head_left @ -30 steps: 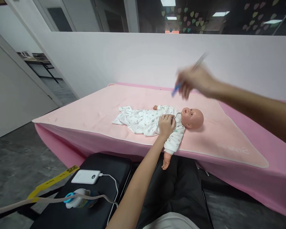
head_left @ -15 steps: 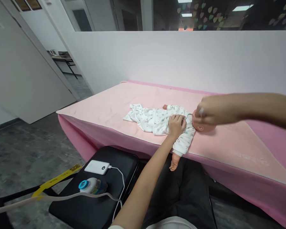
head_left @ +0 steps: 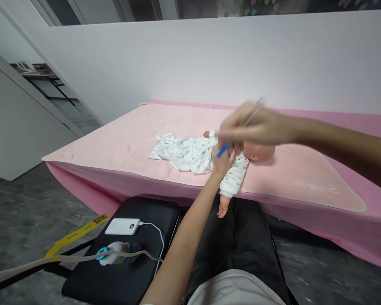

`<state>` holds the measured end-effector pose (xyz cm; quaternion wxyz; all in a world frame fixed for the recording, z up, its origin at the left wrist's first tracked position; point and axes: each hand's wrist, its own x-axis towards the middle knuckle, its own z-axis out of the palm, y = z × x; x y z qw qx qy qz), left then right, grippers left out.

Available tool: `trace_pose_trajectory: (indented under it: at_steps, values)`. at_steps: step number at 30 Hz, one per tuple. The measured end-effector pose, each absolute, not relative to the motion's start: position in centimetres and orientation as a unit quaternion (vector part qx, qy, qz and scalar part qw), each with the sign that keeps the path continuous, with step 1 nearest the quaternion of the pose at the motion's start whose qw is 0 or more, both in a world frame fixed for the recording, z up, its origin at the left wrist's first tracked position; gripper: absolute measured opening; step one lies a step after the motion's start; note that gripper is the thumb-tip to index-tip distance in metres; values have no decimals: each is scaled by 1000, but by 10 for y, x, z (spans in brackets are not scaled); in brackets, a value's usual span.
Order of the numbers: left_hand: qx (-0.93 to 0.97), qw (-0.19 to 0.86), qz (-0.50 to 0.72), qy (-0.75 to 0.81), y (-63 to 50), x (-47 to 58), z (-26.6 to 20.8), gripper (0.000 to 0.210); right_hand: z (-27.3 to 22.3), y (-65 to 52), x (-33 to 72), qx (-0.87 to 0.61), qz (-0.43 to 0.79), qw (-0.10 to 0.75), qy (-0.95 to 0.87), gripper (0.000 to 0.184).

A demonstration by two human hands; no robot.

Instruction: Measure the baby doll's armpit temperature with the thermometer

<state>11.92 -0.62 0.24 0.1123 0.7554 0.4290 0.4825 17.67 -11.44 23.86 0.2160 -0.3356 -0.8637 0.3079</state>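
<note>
A baby doll (head_left: 197, 154) in white patterned clothes lies on its back on a pink mat (head_left: 120, 148), its head to the right and one arm hanging over the near edge. My left hand (head_left: 221, 163) rests on the doll's chest, with its fingers partly hidden behind my right hand. Blurred by motion, my right hand (head_left: 250, 123) is above the chest, near the doll's head. It grips a thin stick (head_left: 222, 150) with a blue end pointing down and a clear or whitish end sticking up past the knuckles. The exact kind of stick is too blurred to tell.
On the black chair seat (head_left: 92, 279) at lower left are a white power bank (head_left: 122, 226) with a cable and a bottle (head_left: 114, 253) with a blue cap lying on its side. A white wall (head_left: 190, 63) stands behind the table. My legs (head_left: 241, 241) are under its near edge.
My right hand has moved left from the doll's head to above its chest, and the blue-ended stick now shows. My left hand stays on the doll. The view has tilted down and shifted.
</note>
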Motion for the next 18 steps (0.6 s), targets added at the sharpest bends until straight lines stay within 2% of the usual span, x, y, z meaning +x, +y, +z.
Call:
trace_pose_trajectory:
  at_steps: [1, 3, 4, 5, 6, 8, 10, 14, 15, 18]
  values:
    - [760, 91, 483, 425, -6, 119, 3, 18, 237, -116, 180, -321, 308, 292, -847, 22]
    - [770, 32, 485, 413, -7, 120, 5, 17, 235, -116, 185, -308, 292, 504, -752, 30]
    - [773, 6, 485, 408, -7, 121, 7, 17, 232, -115, 187, -323, 292, 582, -687, 32]
    - [774, -15, 485, 407, -7, 121, 7, 17, 228, -114, 188, -359, 306, 616, -632, 33]
    - [772, -27, 484, 410, -7, 122, 8, 17, 223, -113, 189, -407, 333, 607, -596, 32]
    - [768, -41, 482, 421, -6, 122, 8, 16, 216, -115, 188, -489, 391, 506, -593, 28]
    - [767, -44, 482, 421, -6, 122, 8, 16, 215, -122, 185, -479, 381, 486, -624, 24]
    - [773, -34, 483, 409, -6, 122, 7, 17, 227, -133, 171, -330, 228, 676, -618, 27]
    - [773, -35, 479, 414, -5, 122, 6, 16, 229, -133, 168, -334, 256, 662, -620, 25]
    - [769, -40, 471, 431, -5, 122, 6, 15, 234, -131, 162, -400, 369, 494, -678, 23]
